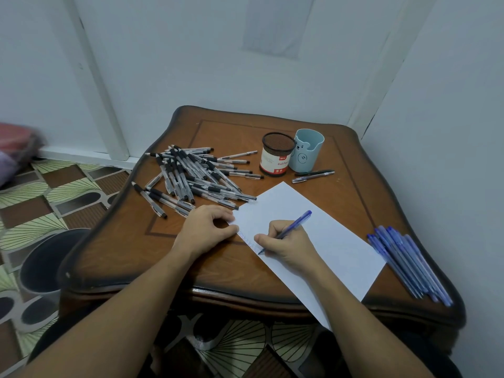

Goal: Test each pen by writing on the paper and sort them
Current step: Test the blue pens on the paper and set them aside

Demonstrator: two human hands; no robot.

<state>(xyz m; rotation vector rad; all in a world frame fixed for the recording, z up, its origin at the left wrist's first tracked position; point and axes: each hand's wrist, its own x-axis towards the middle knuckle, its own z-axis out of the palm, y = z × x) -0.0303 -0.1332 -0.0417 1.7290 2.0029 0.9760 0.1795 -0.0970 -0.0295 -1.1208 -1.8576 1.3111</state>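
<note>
Blue pen (pixel 289 230): slim translucent blue barrel, tilted, tip on the paper's left edge by a row of small blue marks; pinched in the right hand (pixel 286 248).
Paper (pixel 341 241): white sheet, skewed on the table (pixel 122 241), near end overhanging.
Left hand (pixel 207 227): fingers curled at the sheet's corner; whether it grips cannot be told.
Black-grip pens (pixel 191 175): loose heap, left.
Blue pens (pixel 409 263): row, right.

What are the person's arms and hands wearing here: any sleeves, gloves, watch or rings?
Nothing visible. The left forearm and right forearm are bare down to the frame's bottom edge, no sleeve showing. The left hand and right hand are ungloved; no watch, bracelet or ring shows on either.
</note>
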